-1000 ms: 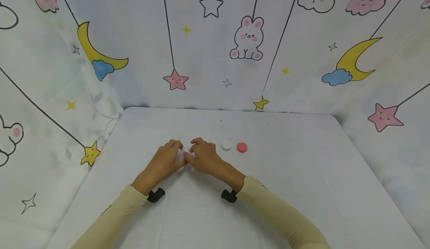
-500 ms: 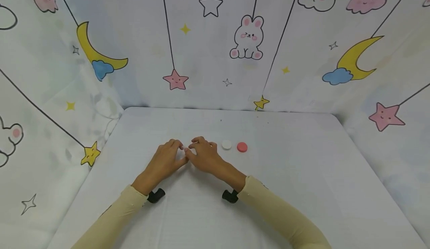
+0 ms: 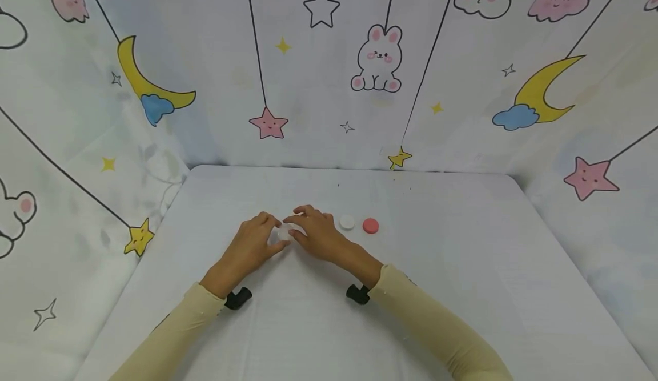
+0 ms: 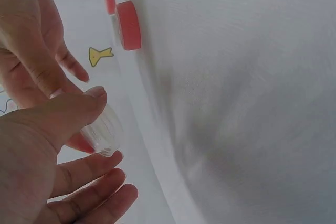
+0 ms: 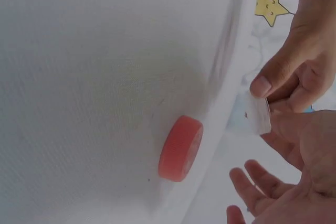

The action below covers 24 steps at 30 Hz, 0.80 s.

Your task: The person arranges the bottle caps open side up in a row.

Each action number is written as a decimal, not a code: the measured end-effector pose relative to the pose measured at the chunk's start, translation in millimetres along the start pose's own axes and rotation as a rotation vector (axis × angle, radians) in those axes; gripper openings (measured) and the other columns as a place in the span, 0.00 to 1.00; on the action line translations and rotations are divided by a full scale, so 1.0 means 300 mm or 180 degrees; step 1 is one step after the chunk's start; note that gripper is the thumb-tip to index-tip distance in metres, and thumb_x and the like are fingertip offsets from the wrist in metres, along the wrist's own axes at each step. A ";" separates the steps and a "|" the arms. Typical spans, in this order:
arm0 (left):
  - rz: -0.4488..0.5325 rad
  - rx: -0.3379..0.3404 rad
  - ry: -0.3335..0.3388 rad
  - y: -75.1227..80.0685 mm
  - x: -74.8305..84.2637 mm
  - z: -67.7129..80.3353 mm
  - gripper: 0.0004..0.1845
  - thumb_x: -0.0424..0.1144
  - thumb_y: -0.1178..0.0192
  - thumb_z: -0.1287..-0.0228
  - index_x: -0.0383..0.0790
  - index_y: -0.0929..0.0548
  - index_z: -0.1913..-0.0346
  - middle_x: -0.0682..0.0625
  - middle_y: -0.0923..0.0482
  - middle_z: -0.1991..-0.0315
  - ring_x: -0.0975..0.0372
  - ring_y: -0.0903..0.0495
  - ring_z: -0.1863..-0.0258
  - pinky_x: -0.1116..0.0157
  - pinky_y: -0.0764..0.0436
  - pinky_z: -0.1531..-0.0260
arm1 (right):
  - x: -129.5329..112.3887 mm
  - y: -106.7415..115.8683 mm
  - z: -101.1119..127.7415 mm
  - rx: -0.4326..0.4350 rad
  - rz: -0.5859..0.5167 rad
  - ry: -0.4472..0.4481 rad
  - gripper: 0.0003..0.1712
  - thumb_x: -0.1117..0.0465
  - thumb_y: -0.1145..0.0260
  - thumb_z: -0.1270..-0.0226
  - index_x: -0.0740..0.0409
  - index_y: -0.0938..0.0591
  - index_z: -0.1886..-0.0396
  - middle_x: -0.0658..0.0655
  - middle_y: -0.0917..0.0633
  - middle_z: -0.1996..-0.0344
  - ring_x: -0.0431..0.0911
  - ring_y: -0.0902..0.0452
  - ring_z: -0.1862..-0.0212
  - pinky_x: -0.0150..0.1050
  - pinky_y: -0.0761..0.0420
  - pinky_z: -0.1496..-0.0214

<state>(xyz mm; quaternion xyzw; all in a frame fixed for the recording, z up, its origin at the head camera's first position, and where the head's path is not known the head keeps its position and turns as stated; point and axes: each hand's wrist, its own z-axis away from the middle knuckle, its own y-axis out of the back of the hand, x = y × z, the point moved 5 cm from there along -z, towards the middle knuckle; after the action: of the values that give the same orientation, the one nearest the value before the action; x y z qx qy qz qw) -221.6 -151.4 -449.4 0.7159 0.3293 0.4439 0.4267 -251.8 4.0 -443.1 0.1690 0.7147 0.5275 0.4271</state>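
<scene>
On the white table (image 3: 462,267), in front of the cartoon backdrop (image 3: 380,55), both hands meet over a small clear cup (image 3: 284,231), lifted just off the surface. To handle it well, I would judge, the pinch should stay light and even — the wall looks thin enough to buckle — and the cup should be kept level and low over the table, so a slip costs little.

The left hand (image 3: 252,248) pinches the cup between thumb and fingers, the thumb lying across its rim in the left wrist view (image 4: 100,129). The right hand (image 3: 317,235) pinches it from the other side with fingertips and thumb, the remaining fingers loosely spread.

The cup is a short, round, see-through plastic piece with a faintly ridged rim — almost colourless against the table, so its edges are hard to make out.

Just beside the right hand lie two caps, near each other: a white cap (image 3: 346,222) and a red cap (image 3: 370,225), both flat on the table.
</scene>
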 end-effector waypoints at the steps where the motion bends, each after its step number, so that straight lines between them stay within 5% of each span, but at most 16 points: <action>1: -0.0037 -0.0002 -0.0033 -0.002 -0.001 0.000 0.22 0.44 0.22 0.38 0.34 0.16 0.47 0.42 0.19 0.49 0.49 0.16 0.51 0.43 0.20 0.45 | 0.003 -0.003 0.000 -0.0033 0.0007 0.0000 0.22 0.53 0.36 0.19 0.46 0.18 0.30 0.59 0.24 0.28 0.52 0.27 0.27 0.62 0.30 0.33; 11: -0.0259 -0.0166 -0.0163 -0.023 -0.002 0.011 0.22 0.43 0.22 0.38 0.33 0.13 0.46 0.42 0.18 0.48 0.47 0.17 0.51 0.43 0.20 0.46 | 0.021 -0.053 0.003 -0.0277 0.0172 -0.0144 0.23 0.50 0.33 0.21 0.46 0.18 0.31 0.54 0.24 0.29 0.52 0.27 0.28 0.61 0.31 0.31; 24: -0.0200 -0.0266 -0.0196 -0.044 -0.016 0.020 0.22 0.45 0.23 0.38 0.36 0.12 0.45 0.43 0.17 0.49 0.48 0.15 0.52 0.45 0.18 0.47 | 0.020 -0.080 0.008 -0.0252 0.0266 -0.0172 0.20 0.49 0.31 0.23 0.45 0.16 0.35 0.54 0.23 0.29 0.53 0.29 0.28 0.61 0.32 0.30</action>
<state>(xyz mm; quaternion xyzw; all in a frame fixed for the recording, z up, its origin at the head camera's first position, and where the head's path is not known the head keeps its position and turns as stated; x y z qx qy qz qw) -219.2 -152.0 -464.4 0.7001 0.3195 0.4214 0.4798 -248.3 0.5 -467.4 0.1958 0.6738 0.5680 0.4302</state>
